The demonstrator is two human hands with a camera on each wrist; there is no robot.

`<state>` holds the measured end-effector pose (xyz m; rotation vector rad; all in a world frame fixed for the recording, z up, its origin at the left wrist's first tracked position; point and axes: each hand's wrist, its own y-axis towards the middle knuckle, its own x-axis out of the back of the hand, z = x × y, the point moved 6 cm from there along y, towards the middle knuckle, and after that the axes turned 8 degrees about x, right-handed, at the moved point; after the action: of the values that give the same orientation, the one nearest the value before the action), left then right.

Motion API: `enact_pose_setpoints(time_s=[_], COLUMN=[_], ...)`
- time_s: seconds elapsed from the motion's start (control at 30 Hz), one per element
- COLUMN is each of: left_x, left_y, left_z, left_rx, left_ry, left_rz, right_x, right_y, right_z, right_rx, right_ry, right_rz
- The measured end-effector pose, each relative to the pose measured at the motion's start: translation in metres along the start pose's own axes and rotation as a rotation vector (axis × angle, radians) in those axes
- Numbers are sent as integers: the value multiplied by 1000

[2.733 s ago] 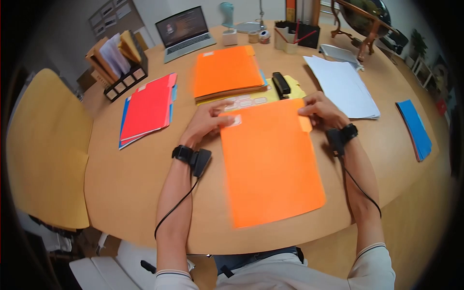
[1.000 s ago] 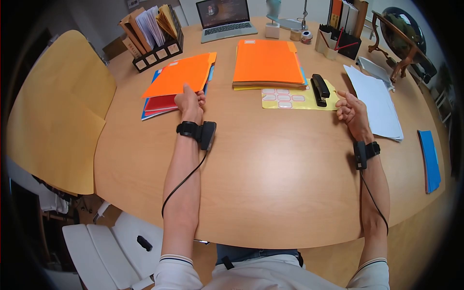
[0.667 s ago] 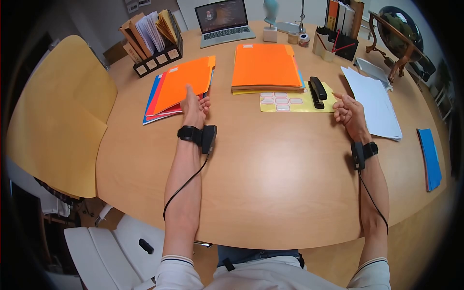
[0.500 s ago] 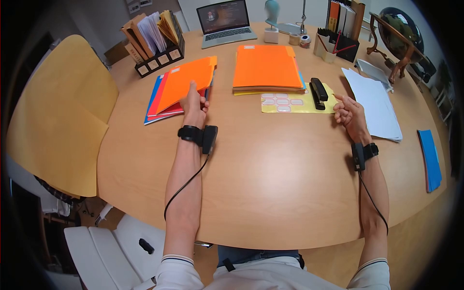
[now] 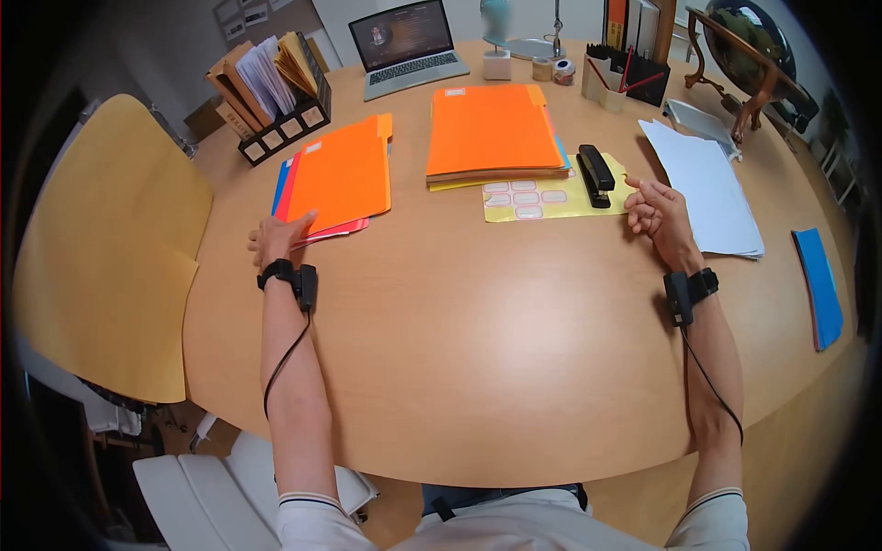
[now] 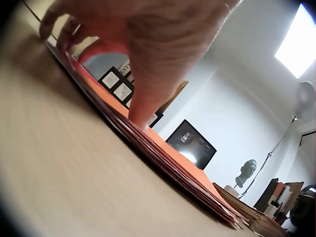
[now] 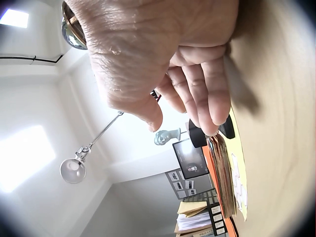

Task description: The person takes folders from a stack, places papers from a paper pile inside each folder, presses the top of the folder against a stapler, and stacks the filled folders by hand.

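On the desk's left side lies a pile of folders, an orange folder point(image 5: 342, 173) on top with red and blue ones showing beneath. My left hand point(image 5: 274, 241) spans the pile's near left corner. In the left wrist view, the thumb point(image 6: 141, 114) touches the top near the front edge, while the fingers point(image 6: 64, 30) bend down at the left side. My right hand point(image 5: 661, 217) rests on the desk beside a yellow label sheet point(image 5: 602, 199), loosely curled and holding nothing. A black stapler point(image 5: 596, 175) stands on that sheet.
A thicker folder stack point(image 5: 496, 133) topped in orange sits mid-desk, overlapping the label sheet. White papers point(image 5: 703, 188) lie right of my right hand, blue folders point(image 5: 818, 286) at the far right. Behind are a file rack point(image 5: 285, 129), laptop point(image 5: 409, 50), pen holder point(image 5: 616, 83) and globe point(image 5: 753, 50).
The orange folder, earlier in both hands mid-desk, now lies on the left pile, more evenly aligned. My left hand has gone from the pile's right side to its near left corner; my right stays put lately.
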<state>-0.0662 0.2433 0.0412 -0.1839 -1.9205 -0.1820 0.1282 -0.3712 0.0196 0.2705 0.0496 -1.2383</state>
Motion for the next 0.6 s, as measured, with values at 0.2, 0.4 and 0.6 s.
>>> enact_pose_setpoints(time_s=[0.2,0.4,0.6], left_x=[-19,-27,-46], left_y=[33,45,48], left_z=[-12,-34,-45], left_rx=[-23,-123,-114], left_ry=[-99,-284,-740], left_rz=[247,166,331], right_x=[-1,-1,-2], right_y=[0,1,0], right_z=[-1,-3,-3], right_rx=[-15,-12,-19], right_ry=[-30,-58,-80], right_rz=[-6,5,-3])
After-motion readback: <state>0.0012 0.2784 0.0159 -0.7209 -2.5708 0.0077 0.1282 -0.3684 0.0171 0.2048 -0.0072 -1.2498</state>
